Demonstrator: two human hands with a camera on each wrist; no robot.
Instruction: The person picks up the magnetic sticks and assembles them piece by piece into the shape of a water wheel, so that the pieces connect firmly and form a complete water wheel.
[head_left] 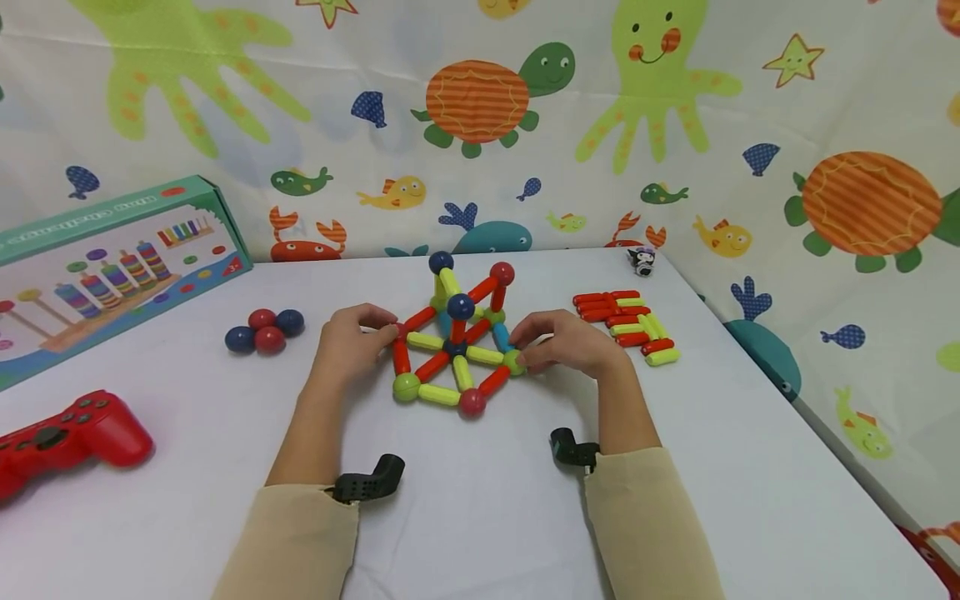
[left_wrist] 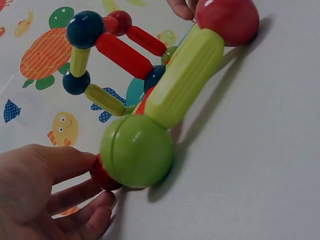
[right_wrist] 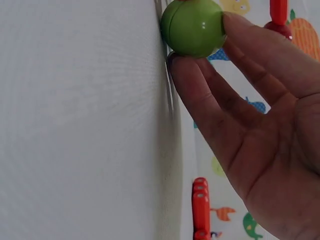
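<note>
A person sits at the white desk (head_left: 480,517) with both hands on a frame of magnetic sticks and balls (head_left: 457,342) that stands in the middle of it, between the two forearms. The left hand (head_left: 352,340) rests at the frame's left corner, its fingers curled in and pinching a red ball (left_wrist: 102,175) there; from the left wrist view that ball sits just beside a large green ball (left_wrist: 136,150), from which a yellow-green stick (left_wrist: 185,75) runs along the desk to another red ball (left_wrist: 227,20). The right hand (head_left: 566,342) is at the frame's right corner, thumb and fingertips closed on a green ball (right_wrist: 192,27) that lies on the desk. The frame rises from a flat base of red and yellow-green sticks into a peak topped by dark blue balls (head_left: 441,262). To the right of it, near the right hand, lies a pile of loose sticks (head_left: 626,325), red and yellow-green. To the left, well apart from the left hand, sits a cluster of spare balls (head_left: 264,329), red and dark blue. A red game controller (head_left: 71,433) lies at the near left edge, and a green toy box (head_left: 112,267) stands behind it. A small figurine (head_left: 642,260) sits at the far right corner, against the sea-creature cloth (head_left: 675,125).
</note>
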